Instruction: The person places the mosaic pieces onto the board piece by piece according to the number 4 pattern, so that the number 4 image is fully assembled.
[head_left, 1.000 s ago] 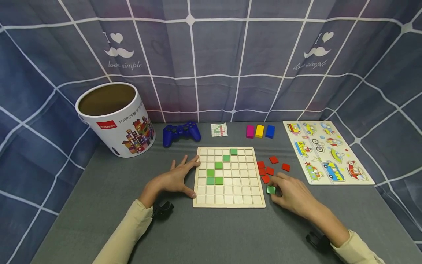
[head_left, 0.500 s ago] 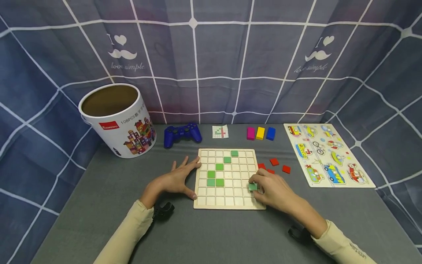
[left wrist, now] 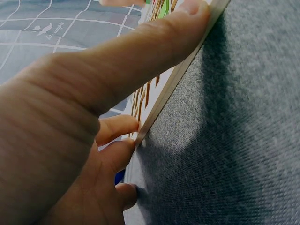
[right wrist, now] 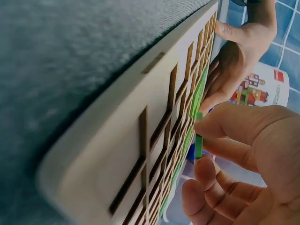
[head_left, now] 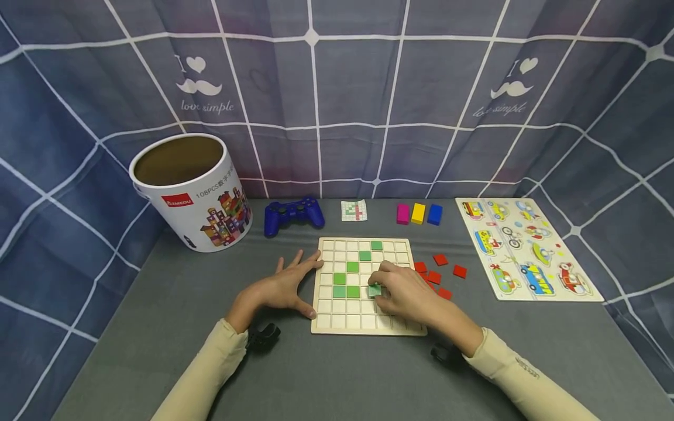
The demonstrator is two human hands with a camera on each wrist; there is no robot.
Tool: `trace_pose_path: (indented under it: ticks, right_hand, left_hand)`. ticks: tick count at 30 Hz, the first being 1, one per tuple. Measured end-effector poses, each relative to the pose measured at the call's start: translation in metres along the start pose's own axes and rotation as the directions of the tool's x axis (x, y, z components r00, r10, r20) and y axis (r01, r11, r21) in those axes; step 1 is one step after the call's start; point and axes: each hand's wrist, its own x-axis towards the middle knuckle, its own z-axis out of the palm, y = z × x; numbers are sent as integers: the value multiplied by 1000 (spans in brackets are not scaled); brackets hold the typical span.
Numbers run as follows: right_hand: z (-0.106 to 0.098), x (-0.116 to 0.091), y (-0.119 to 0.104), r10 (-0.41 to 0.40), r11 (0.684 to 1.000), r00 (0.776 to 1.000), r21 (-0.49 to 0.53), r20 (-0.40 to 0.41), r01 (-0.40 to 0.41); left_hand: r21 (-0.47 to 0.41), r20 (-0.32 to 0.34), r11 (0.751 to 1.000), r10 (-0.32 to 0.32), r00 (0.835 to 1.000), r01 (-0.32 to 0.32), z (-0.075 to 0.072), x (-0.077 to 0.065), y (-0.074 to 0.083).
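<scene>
A wooden grid board (head_left: 337, 321) lies flat on the grey table, several green tiles (head_left: 353, 267) set in its squares in a slanting row. My left hand (head_left: 281, 287) rests at the board's left edge, fingers spread and thumb touching the rim; the left wrist view shows that thumb (left wrist: 154, 44) lying along the edge. Above the middle of the board, right of the set tiles, my right hand (head_left: 408, 292) pinches a green tile (right wrist: 199, 140) between thumb and fingertips. Beside the board's right edge lie several loose red tiles (head_left: 441, 259), some partly hidden by the right hand.
Behind the board are a blue game controller (head_left: 293, 215), a small pattern card (head_left: 354, 210) and magenta, yellow and blue blocks (head_left: 418, 213). A large white bucket (head_left: 192, 193) stands back left. At the right lies a picture puzzle board (head_left: 518, 248). A checked curtain (head_left: 347, 88) hangs behind.
From beside the red tiles, my right hand has moved left over the board with the green tile in its fingers. My left hand has stayed at the left edge.
</scene>
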Motion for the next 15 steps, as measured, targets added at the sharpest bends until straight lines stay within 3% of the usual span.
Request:
trace_pose_path:
  ticks: [15]
  right_hand:
    - [8, 16, -5, 12, 1000, 996, 12, 84, -13]
  left_hand:
    - [13, 5, 1000, -12, 1000, 12, 1, 2, -2]
